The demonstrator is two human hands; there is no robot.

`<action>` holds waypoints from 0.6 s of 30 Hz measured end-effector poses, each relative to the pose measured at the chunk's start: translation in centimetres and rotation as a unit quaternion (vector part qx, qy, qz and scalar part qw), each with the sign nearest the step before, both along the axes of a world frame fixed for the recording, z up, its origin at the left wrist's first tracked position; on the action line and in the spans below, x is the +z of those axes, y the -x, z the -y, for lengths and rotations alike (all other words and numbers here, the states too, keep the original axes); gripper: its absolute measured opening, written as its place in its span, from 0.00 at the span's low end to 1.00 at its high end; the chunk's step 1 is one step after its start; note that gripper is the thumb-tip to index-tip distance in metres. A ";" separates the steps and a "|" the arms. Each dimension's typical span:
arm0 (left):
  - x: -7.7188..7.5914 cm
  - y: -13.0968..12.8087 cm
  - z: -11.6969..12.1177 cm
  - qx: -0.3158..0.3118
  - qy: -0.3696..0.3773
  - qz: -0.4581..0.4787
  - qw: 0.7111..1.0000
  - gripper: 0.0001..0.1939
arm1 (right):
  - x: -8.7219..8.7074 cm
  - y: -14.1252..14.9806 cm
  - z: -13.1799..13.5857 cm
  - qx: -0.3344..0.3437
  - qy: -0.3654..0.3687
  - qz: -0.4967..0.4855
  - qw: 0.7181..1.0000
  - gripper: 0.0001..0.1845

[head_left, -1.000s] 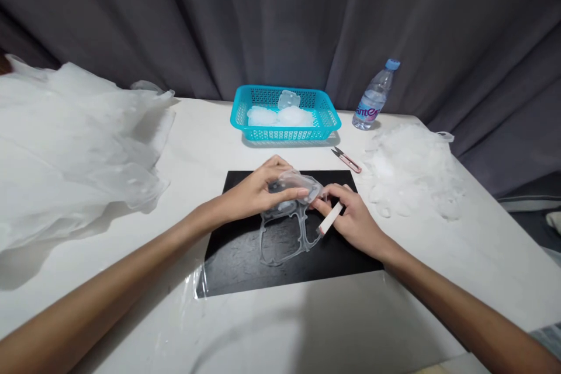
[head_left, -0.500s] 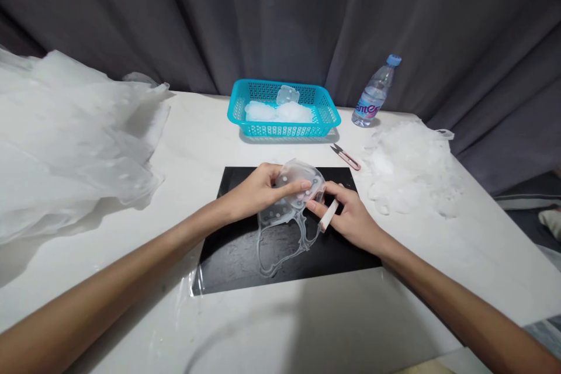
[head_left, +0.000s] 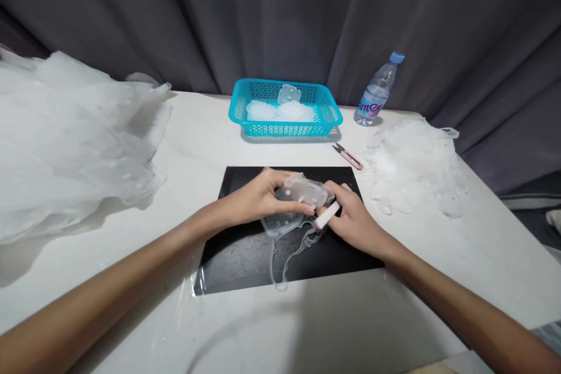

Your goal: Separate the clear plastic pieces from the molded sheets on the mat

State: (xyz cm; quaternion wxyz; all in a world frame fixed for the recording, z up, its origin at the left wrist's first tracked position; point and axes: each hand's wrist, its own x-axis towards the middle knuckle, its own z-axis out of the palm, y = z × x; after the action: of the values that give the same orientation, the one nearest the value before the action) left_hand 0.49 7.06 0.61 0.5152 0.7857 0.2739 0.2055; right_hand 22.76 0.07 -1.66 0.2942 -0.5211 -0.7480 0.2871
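Note:
My left hand (head_left: 269, 196) is closed on a translucent, rubbery sheet (head_left: 302, 191) with round dots, its thumb lying across the front. My right hand (head_left: 350, 213) is closed at the sheet's right edge and holds a flat white stick-like tool (head_left: 328, 215); its working end is hidden, so I cannot tell its kind. A thin loop of clear trim (head_left: 280, 280) hangs from the sheet towards me. Both hands are over a black mat (head_left: 236, 263).
Behind the mat stands a blue basket (head_left: 284, 130) with translucent pieces. Thread snips (head_left: 348, 156) lie right of it, near a water bottle (head_left: 372, 96). A large pile of translucent sheets (head_left: 79, 140) is on the left, a heap of clear scraps (head_left: 416, 169) on the right.
The sheet has been tilted and folded lower between my hands. The trim loop has narrowed and hangs nearer to me. The white tool has turned flatter and shifted slightly.

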 end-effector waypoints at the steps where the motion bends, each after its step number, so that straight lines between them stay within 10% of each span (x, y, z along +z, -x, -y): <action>1: -0.1 0.0 0.0 -0.006 -0.017 0.001 1.000 0.15 | 0.0 0.1 -0.1 -0.015 0.000 0.025 1.000 0.07; 12: -0.9 -0.5 -0.2 0.056 0.270 0.049 0.960 0.17 | 0.5 0.0 -1.1 -0.034 -0.003 0.086 0.996 0.10; 18: -0.8 -0.5 -0.6 0.052 0.329 0.044 0.942 0.18 | 1.0 -0.6 -0.3 0.019 0.069 -0.164 0.984 0.05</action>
State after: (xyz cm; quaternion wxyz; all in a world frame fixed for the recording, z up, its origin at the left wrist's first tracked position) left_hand 0.98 7.61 -0.24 0.7452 0.5471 0.3436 0.1652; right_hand 23.33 0.40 -0.62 0.3709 -0.4715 -0.6777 0.4253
